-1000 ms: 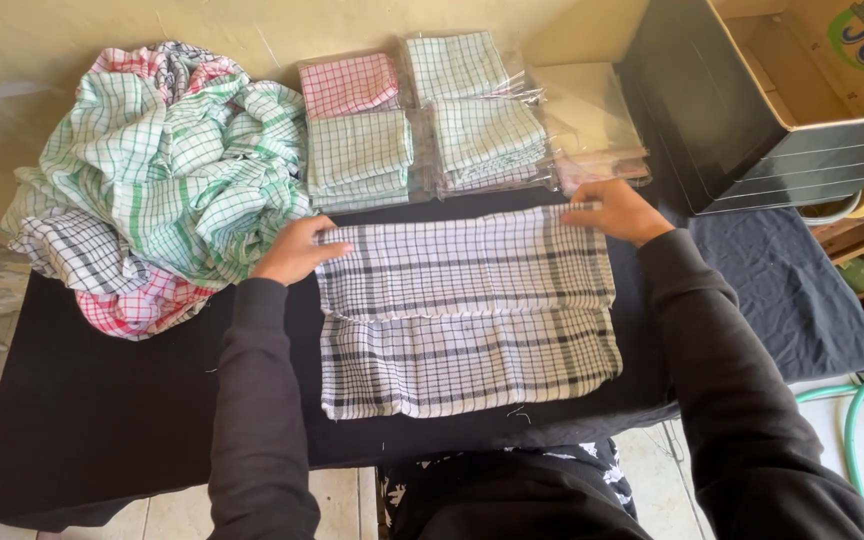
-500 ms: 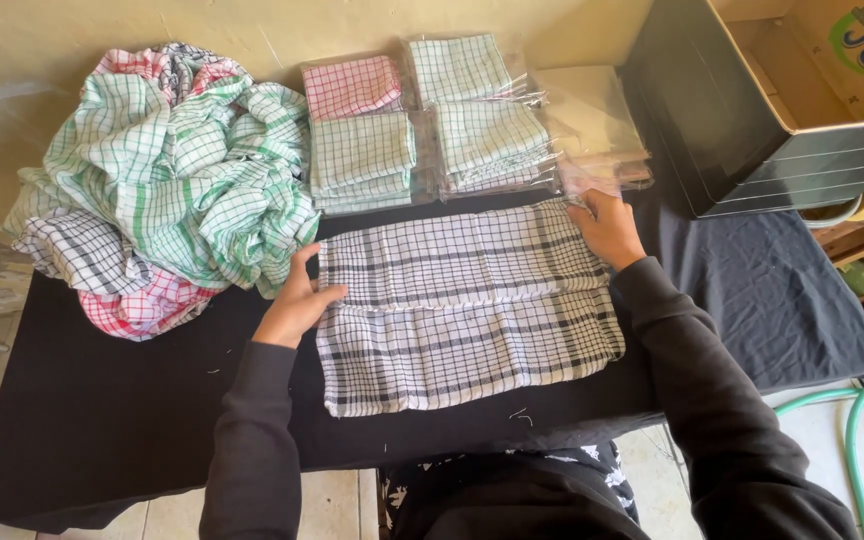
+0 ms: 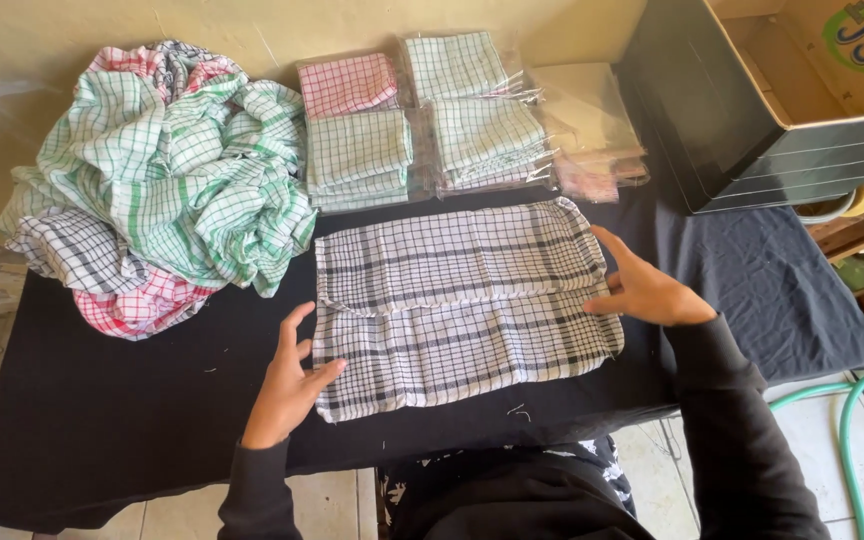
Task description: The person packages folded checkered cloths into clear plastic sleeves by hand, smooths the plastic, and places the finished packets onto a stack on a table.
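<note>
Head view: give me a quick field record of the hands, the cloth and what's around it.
left hand: open, flat on left edge of the cloth
right hand: open, at the cloth's right edge
checked cloth: black and white, spread flat, top part folded over
table cover: black
loose pile: crumpled checked cloths, far left
bagged stacks: folded cloths in clear bags, behind the cloth
box: dark, open, far right

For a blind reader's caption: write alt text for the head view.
Two hands, left hand and right hand, press the ends of a black-and-white checked cloth on a black table. Crumpled cloths and bagged folded cloths lie behind.
</note>
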